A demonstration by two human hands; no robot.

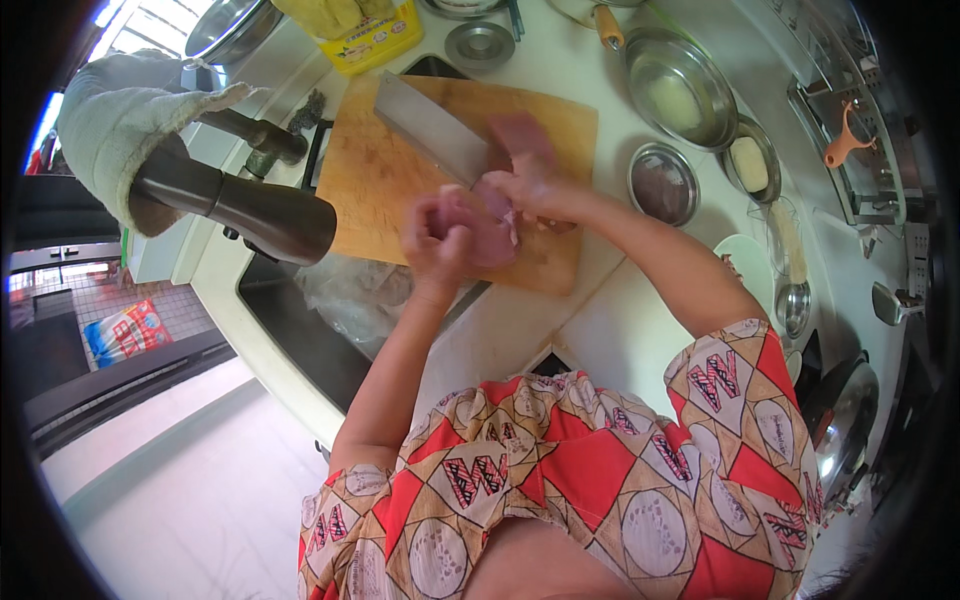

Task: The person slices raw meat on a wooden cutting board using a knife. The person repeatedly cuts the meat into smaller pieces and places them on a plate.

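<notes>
A piece of raw pink meat (491, 244) is in my left hand (437, 238), at the near edge of the wooden cutting board (360, 172). My right hand (534, 184) touches the same meat at its far right side, beside a cleaver's steel blade (431, 124). The cleaver lies across the board; its handle does not show clearly. Another slab of meat (517, 135) is on the board beyond my right hand. Small meat scraps (555, 224) lie by my right wrist. Both hands are somewhat blurred.
Left of the board stands a dark faucet (255, 217) with a cloth over it, above a sink holding a clear plastic bag (352, 296). To the right are a steel bowl (679, 90), a small metal dish (664, 184) and a pale green plate (746, 262). A yellow package (371, 41) stands behind.
</notes>
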